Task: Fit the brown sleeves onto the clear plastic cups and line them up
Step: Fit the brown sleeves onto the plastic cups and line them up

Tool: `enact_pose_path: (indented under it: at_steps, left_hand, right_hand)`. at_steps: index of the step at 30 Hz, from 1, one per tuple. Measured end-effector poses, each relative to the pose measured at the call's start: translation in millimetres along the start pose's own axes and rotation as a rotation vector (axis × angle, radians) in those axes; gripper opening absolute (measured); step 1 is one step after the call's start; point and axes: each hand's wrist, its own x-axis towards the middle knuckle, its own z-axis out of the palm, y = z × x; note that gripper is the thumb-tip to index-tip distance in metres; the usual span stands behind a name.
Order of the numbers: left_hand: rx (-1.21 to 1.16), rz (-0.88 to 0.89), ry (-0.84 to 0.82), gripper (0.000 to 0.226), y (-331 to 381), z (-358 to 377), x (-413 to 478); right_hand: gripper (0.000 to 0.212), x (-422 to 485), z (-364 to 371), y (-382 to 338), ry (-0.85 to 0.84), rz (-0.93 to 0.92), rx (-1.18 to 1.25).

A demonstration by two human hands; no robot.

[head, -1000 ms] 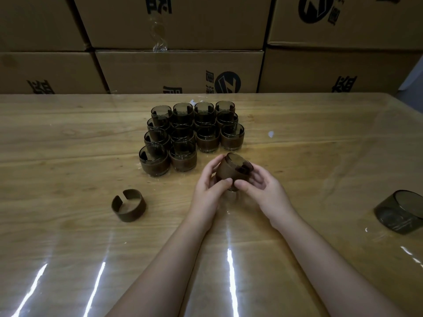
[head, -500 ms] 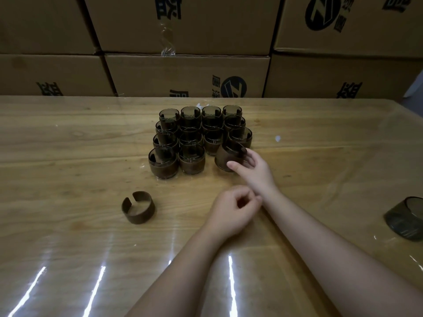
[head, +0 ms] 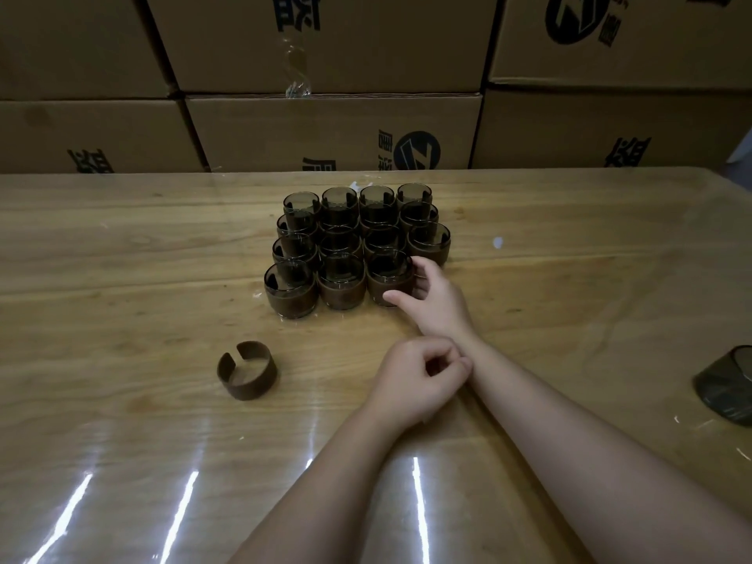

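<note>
Head view shows a block of sleeved cups [head: 358, 246] on the table [head: 122, 258], set in four columns that touch each other. The three left columns have four cups each, as far as I can count; the right column has only three, so one place at the front right corner is open. The right hand [head: 431, 299] is at the front cup [head: 388, 278] of the third column, with thumb and fingers curled around its right side, so it holds this cup where it stands upright in line with its two neighbours. I judge that this cup is being placed, or was just placed, into the front row. The left hand [head: 419, 380] rests near the right wrist with fingers curled in a loose fist and nothing inside.

What is left: one empty sleeve [head: 248, 376] lies alone at the front left, well apart from the block, and one bare cup [head: 728, 384] sits at the right edge, partly cut off by the frame. I think these two make the last pair, so the task is almost finished: fit this sleeve, then fill the open corner.
</note>
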Motion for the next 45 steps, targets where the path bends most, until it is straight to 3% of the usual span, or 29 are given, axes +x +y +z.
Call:
enact_pose_path:
  at_steps: [6,15,20,22,28,32,35,38,45]
  left_hand:
    - [-0.03,-0.033,0.028,0.027,4.4,-0.8,-1.0]
    - [-0.08,-0.071,0.053,0.027,4.1,-3.2,-1.1]
    - [-0.074,-0.107,0.115,0.035,-5.3,-6.8,2.2]
    - [-0.09,-0.119,0.097,0.034,-7.4,-7.8,2.5]
    - [-0.107,-0.155,0.079,0.03,-6.8,-4.7,-1.7]
    - [-0.021,-0.172,0.054,0.029,-6.0,-5.5,-1.1]
    - [0.029,-0.17,0.056,0.029,-6.0,-4.7,-1.1]
    - [0.034,-0.17,0.07,0.029,-4.9,-4.7,-1.6]
    - [0.026,-0.157,0.077,0.028,-1.6,-5.4,-3.3]
  right_hand:
    - [0.074,-1.0,-4.3,-4.3,-0.078,-0.003,-0.038]
    - [0.081,-9.8,-6.2,-13.3,-0.158,-0.009,-0.34]
    - [0.056,-41.9,-24.8,-14.6,-0.207,0.044,-0.189]
    - [0.057,-58.2,-36.3,-11.4,-0.201,0.0,-0.263]
    - [0.041,-93.1,-81.1,-8.3,-0.106,0.117,-0.229]
    - [0.039,-115.1,-134.7,-13.7,0.209,0.142,-0.711]
    - [0.037,-127.2,-173.9,-16.1,0.392,0.328,-0.97]
    - [0.035,-130.4,-191.1,-13.9,0.336,0.572,-1.056]
    - [0.041,-125.2,-206.5,-6.2,0.334,0.703,-1.005]
